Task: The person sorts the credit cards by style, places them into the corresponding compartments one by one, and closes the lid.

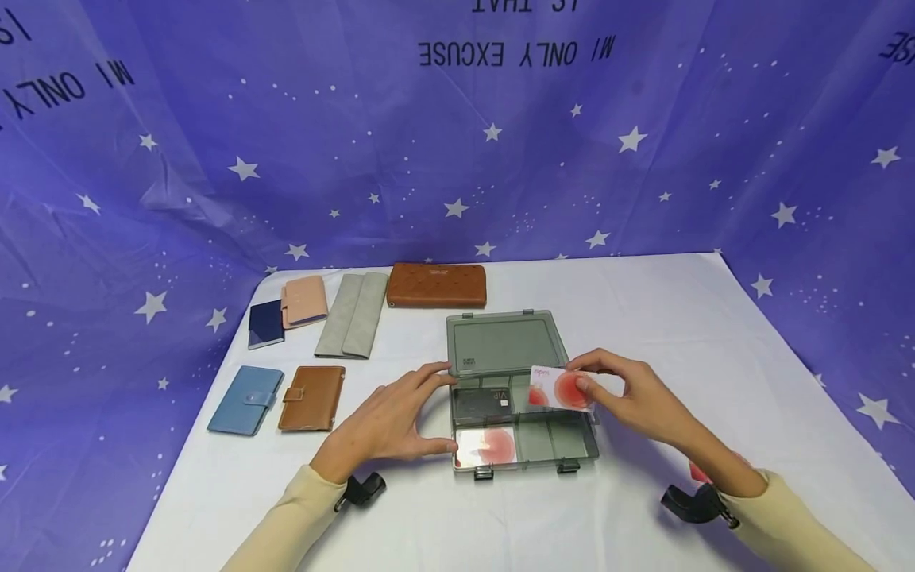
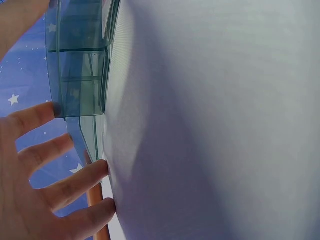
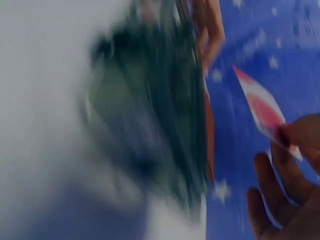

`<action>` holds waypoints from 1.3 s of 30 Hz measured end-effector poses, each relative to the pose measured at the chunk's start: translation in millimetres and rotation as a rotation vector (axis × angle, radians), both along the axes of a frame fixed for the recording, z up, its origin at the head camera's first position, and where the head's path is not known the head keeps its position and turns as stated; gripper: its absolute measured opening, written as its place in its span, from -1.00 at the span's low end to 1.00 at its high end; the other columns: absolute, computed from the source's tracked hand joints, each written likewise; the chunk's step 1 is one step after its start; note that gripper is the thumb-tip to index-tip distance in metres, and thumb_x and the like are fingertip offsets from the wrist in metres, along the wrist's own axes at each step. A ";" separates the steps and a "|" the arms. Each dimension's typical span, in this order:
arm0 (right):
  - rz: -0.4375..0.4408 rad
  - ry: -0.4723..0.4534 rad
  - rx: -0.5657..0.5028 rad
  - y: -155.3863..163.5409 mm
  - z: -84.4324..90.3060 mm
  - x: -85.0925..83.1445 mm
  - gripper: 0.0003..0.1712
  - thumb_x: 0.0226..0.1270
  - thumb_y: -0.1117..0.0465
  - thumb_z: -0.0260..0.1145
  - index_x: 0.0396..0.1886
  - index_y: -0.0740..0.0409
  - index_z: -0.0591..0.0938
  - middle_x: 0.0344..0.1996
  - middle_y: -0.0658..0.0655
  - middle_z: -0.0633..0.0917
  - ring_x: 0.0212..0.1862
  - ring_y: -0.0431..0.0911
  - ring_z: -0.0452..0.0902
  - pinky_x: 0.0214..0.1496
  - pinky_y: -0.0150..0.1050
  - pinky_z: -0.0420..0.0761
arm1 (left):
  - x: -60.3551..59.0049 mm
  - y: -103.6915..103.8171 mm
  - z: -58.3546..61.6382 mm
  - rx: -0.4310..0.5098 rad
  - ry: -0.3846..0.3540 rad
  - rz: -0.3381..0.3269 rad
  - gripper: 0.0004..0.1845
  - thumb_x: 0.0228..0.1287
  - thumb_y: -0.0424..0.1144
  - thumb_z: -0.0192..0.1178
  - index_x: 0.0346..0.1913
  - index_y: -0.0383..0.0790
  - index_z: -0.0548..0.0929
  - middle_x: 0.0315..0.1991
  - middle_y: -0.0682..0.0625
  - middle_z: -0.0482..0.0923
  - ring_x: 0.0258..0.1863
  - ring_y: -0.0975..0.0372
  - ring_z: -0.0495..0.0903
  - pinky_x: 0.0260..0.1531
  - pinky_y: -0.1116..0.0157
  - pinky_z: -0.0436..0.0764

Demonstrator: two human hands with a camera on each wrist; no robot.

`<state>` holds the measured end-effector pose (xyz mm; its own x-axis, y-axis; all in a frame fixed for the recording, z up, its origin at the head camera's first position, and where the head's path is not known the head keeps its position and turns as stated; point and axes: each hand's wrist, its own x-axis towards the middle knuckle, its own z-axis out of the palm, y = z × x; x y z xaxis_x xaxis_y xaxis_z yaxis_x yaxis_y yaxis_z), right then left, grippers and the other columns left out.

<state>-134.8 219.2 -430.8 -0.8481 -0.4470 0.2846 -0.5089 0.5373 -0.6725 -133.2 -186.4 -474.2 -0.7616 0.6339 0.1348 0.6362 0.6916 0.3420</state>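
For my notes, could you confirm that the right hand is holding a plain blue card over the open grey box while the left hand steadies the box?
Not quite: the card pinched by the right hand is white with red circles, not blue, as the head view shows. It is over the open grey box, and the left hand rests against the box.

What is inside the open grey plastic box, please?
The grey box holds a dark VIP card and a white-and-red card. The right hand and its card cover part of the right side.
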 end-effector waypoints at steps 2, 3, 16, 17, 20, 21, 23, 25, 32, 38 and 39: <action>0.031 -0.005 -0.003 -17.5 -3.8 7.7 -0.69 0.54 0.27 0.43 0.13 -0.20 0.75 0.04 -0.22 0.79 0.18 -0.18 0.71 0.27 -0.19 0.65 | -0.2 0.0 0.6 -0.001 0.001 0.000 0.02 0.18 0.57 0.33 0.59 0.11 0.38 0.64 0.02 0.26 0.41 0.02 0.54 0.06 -0.10 0.72; 0.047 -0.003 -0.006 -25.7 -6.4 11.2 -0.69 0.53 0.27 0.44 0.12 -0.19 0.75 0.04 -0.22 0.79 0.17 -0.18 0.71 0.25 -0.13 0.67 | -0.3 -0.2 0.7 0.000 0.001 0.000 0.02 0.18 0.56 0.33 0.59 0.11 0.39 0.64 0.02 0.26 0.41 0.02 0.54 0.06 -0.11 0.72; 0.170 0.111 0.107 -85.8 -39.1 37.3 -0.75 0.45 0.21 0.51 0.02 -0.20 0.77 -0.01 -0.28 0.74 0.11 -0.24 0.63 0.12 -0.08 0.70 | -1.6 -1.1 0.7 -0.008 -0.019 0.003 0.03 0.17 0.57 0.33 0.60 0.13 0.38 0.65 0.04 0.24 0.44 0.03 0.52 0.15 -0.10 0.69; 0.171 0.136 0.128 -87.3 -40.2 38.2 -0.75 0.44 0.21 0.52 0.02 -0.20 0.77 -0.02 -0.26 0.74 0.11 -0.23 0.63 0.12 -0.07 0.70 | -1.6 -1.1 0.5 -0.007 -0.020 0.002 0.03 0.17 0.57 0.33 0.60 0.12 0.38 0.65 0.04 0.24 0.44 0.03 0.52 0.16 -0.09 0.69; 0.178 0.239 0.189 -90.5 -43.8 38.8 -0.74 0.39 0.20 0.56 -0.01 -0.17 0.77 -0.07 -0.23 0.75 0.09 -0.19 0.64 0.14 -0.03 0.68 | -1.6 -1.0 0.1 -0.005 -0.017 0.001 0.04 0.17 0.57 0.34 0.60 0.12 0.38 0.65 0.04 0.24 0.44 0.03 0.51 0.17 -0.08 0.69; 0.182 0.273 0.201 -90.9 -44.8 38.5 -0.73 0.36 0.21 0.57 -0.01 -0.17 0.78 -0.09 -0.22 0.75 0.08 -0.18 0.64 0.15 -0.02 0.67 | -1.7 -0.9 0.1 -0.003 -0.015 0.001 0.04 0.16 0.57 0.35 0.60 0.11 0.38 0.65 0.04 0.25 0.44 0.04 0.51 0.18 -0.07 0.69; 0.187 0.336 0.221 -91.6 -46.4 37.7 -0.73 0.33 0.22 0.59 -0.02 -0.15 0.80 -0.11 -0.19 0.74 0.07 -0.16 0.64 0.16 -0.02 0.66 | -2.0 -0.7 0.0 0.001 -0.011 0.000 0.04 0.15 0.56 0.37 0.60 0.11 0.39 0.64 0.04 0.25 0.43 0.04 0.52 0.18 -0.07 0.69; 0.194 0.385 0.245 -91.8 -46.8 36.8 -0.72 0.33 0.21 0.59 -0.01 -0.13 0.82 -0.12 -0.17 0.72 0.07 -0.15 0.64 0.17 -0.01 0.66 | -2.3 -0.4 0.0 0.003 -0.007 0.001 0.04 0.14 0.55 0.38 0.59 0.11 0.39 0.64 0.04 0.26 0.43 0.05 0.52 0.18 -0.07 0.69; 0.207 0.420 0.392 -89.9 -43.3 37.9 -0.71 0.48 0.04 0.49 0.13 -0.10 0.83 -0.06 -0.11 0.68 0.17 -0.06 0.59 0.28 0.06 0.62 | -0.8 0.0 -1.1 0.004 -0.018 0.009 0.03 0.14 0.53 0.41 0.60 0.15 0.39 0.65 0.06 0.25 0.43 0.06 0.51 0.15 -0.08 0.69; 0.236 0.369 0.399 -79.4 -39.0 40.0 -0.64 0.50 0.01 0.47 0.21 -0.07 0.79 0.09 -0.08 0.74 0.35 0.01 0.57 0.38 0.10 0.58 | -1.6 -0.4 -1.1 0.002 -0.006 0.007 0.02 0.14 0.52 0.41 0.59 0.17 0.38 0.65 0.04 0.25 0.43 0.05 0.52 0.16 -0.08 0.69; 0.241 0.362 0.389 -75.9 -38.4 40.3 -0.64 0.50 0.02 0.47 0.22 -0.07 0.78 0.11 -0.07 0.75 0.37 0.01 0.56 0.38 0.10 0.58 | -2.1 -0.3 -1.1 0.001 -0.005 0.005 0.02 0.14 0.53 0.41 0.59 0.16 0.38 0.65 0.04 0.25 0.43 0.05 0.52 0.16 -0.08 0.69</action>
